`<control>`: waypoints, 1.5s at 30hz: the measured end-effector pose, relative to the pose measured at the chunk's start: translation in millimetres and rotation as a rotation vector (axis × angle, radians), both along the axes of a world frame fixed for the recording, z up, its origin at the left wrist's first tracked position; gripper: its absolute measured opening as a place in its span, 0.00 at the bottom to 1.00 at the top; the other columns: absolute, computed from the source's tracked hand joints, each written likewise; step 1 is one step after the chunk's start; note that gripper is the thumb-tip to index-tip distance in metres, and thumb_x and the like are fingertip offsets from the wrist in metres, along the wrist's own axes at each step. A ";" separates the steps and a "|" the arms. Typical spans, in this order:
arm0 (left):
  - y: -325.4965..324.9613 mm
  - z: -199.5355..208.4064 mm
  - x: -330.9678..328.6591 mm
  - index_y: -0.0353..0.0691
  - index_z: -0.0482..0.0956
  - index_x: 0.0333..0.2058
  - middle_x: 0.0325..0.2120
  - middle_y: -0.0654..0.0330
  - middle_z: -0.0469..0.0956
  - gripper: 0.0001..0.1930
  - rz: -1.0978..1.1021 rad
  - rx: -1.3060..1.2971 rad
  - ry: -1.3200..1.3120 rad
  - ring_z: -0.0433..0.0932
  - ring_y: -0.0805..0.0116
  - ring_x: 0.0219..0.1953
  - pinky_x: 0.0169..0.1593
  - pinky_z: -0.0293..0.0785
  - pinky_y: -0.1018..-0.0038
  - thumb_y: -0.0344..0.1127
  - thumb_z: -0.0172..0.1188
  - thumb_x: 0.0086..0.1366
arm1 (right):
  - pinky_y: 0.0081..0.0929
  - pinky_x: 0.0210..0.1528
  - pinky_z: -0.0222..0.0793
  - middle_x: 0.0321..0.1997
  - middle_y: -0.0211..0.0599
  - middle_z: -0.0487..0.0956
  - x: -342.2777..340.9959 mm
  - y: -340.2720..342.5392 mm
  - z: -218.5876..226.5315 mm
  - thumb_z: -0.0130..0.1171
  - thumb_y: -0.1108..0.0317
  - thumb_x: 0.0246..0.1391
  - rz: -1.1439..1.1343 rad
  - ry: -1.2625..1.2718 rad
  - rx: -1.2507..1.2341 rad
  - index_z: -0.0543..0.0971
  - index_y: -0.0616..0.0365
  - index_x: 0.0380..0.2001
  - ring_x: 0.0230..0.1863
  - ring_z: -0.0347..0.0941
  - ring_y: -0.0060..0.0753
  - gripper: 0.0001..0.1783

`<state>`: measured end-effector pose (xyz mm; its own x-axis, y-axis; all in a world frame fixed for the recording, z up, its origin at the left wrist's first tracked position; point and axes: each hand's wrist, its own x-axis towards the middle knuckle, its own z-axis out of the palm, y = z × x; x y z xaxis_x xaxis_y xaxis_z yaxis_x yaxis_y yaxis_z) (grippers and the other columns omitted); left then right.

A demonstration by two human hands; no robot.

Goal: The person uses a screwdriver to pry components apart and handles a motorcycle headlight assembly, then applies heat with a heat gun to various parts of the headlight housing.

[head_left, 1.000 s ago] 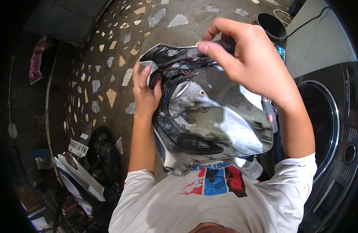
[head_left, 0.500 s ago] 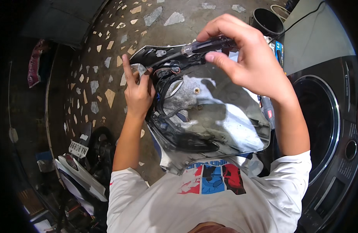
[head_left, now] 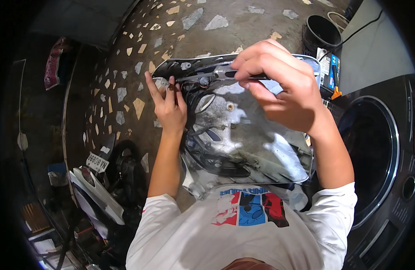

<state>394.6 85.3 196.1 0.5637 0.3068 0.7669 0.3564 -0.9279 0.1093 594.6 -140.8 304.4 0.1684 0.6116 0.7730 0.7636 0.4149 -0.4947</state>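
**Plastic panel [head_left: 257, 139] under a screwdriver [head_left: 221, 72]**

The panel sits before the white shirt [head_left: 185, 234], cables [head_left: 189, 108] inside. The right hand [head_left: 281, 76] pinches the screwdriver; the left hand [head_left: 169, 110] spreads its fingers at the far-left corner, grip unclear. A washing machine [head_left: 369, 157] stands right.

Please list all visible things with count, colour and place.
wired panel: 1, grey, before chest
screwdriver: 1, clear and dark, upper centre
stone pieces: many, grey and tan, floor
bucket: 1, black, upper right
package: 1, mostly blue, near bucket
laundry machine: 1, dark grey, right
packet: 1, reddish, upper left
number plate: 1, white, lower left
bodywork: count unclear, white, lower left
left hand: 1, bare, panel's left corner
right hand: 1, bare, holding screwdriver
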 end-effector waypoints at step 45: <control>-190.8 66.5 42.3 0.39 0.82 0.40 0.36 0.59 0.80 0.24 -1.178 -0.058 0.355 0.81 0.59 0.40 0.51 0.71 0.56 0.38 0.83 0.45 | 0.23 0.32 0.74 0.28 0.34 0.84 -103.3 -224.3 -66.8 0.69 0.75 0.53 -0.669 0.791 -0.334 0.83 0.63 0.33 0.28 0.80 0.23 0.05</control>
<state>436.9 -105.5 262.7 0.6941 -0.5010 0.5169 -0.6761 -0.7002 0.2292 491.2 -365.1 237.6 0.9223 0.3702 0.1110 0.2009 -0.2137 -0.9560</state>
